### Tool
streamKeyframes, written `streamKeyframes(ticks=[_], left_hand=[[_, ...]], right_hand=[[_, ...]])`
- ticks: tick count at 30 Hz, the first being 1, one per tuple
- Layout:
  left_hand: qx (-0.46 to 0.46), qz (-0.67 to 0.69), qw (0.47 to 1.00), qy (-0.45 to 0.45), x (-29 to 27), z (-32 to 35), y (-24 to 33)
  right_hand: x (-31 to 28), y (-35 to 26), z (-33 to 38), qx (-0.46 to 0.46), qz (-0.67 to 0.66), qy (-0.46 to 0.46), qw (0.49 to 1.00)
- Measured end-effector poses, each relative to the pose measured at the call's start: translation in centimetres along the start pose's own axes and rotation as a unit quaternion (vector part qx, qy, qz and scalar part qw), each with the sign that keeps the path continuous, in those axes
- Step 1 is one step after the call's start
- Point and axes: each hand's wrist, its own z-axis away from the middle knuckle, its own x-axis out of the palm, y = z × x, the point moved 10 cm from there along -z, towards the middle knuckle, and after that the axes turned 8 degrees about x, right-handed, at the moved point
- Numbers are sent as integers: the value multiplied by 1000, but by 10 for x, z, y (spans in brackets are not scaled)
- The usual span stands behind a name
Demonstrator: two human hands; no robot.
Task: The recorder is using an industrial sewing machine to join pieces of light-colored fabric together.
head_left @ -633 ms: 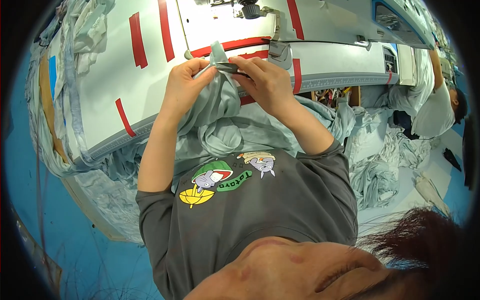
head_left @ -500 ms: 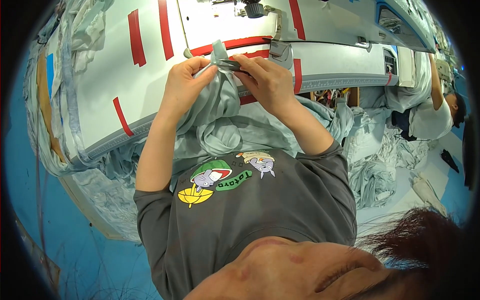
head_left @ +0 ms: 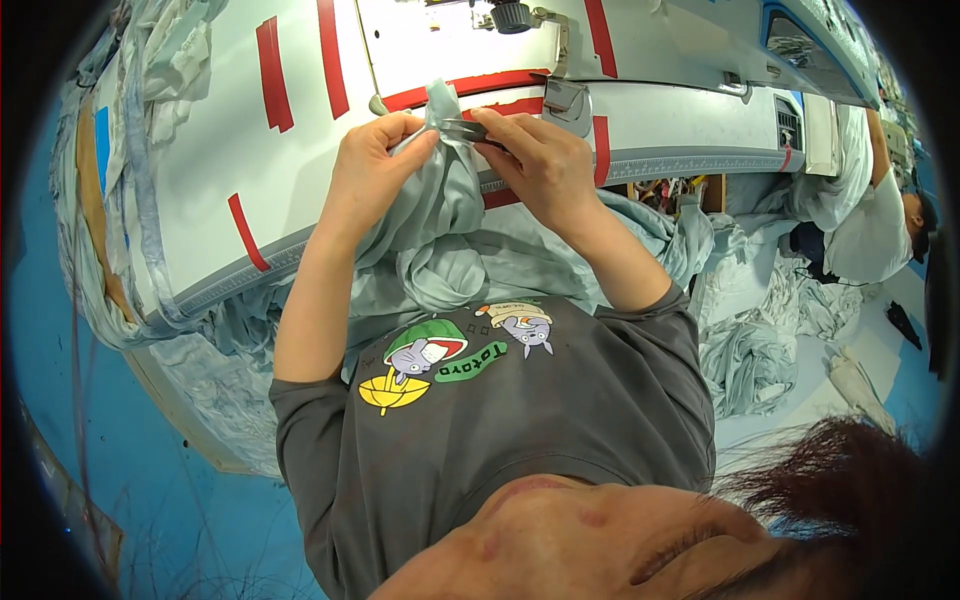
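Observation:
My left hand [head_left: 375,168] pinches the gathered edge of a pale green-grey cloth [head_left: 447,195] between thumb and fingers, just above the table's front edge. A short end of the cloth sticks up past the fingertips. In my right hand [head_left: 543,168] is a pair of dark metal thread snips [head_left: 464,129]. Their blades point left and meet the cloth right beside my left thumb. The rest of the cloth hangs in folds over the table edge and onto my lap. Whether the blades are cutting I cannot tell.
A sewing machine table [head_left: 210,180] with red tape strips and a ruler edge [head_left: 690,160] stands before me. The machine's presser area [head_left: 510,18] is just beyond my hands. Heaped cloth [head_left: 750,350] lies at right, with another person [head_left: 870,235] working beyond.
Both hands stay nearly in place, pinching the cloth and holding the snips against it. The whole view has shifted very slightly.

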Motion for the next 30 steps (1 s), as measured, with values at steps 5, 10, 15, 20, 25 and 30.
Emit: streamKeyframes(ticks=[5,10,15,20,25,30], left_hand=[[-5,-12,1000,-5,1,0,-1],[0,-10,1000,-3,1,0,0],[22,0,1000,13,-1,0,3],[25,-11,1000,9,-1,-1,1],[27,-4,1000,8,-1,-1,0],[29,0,1000,-2,0,-1,1]], right_hand=[[3,2,0,2,16,-9,1000],[5,2,1,-3,20,-15,1000],[3,1,1,-5,18,-6,1000],[4,1,1,-6,15,-4,1000],[5,1,1,-5,24,-10,1000],[5,-2,0,-18,13,-1,1000]])
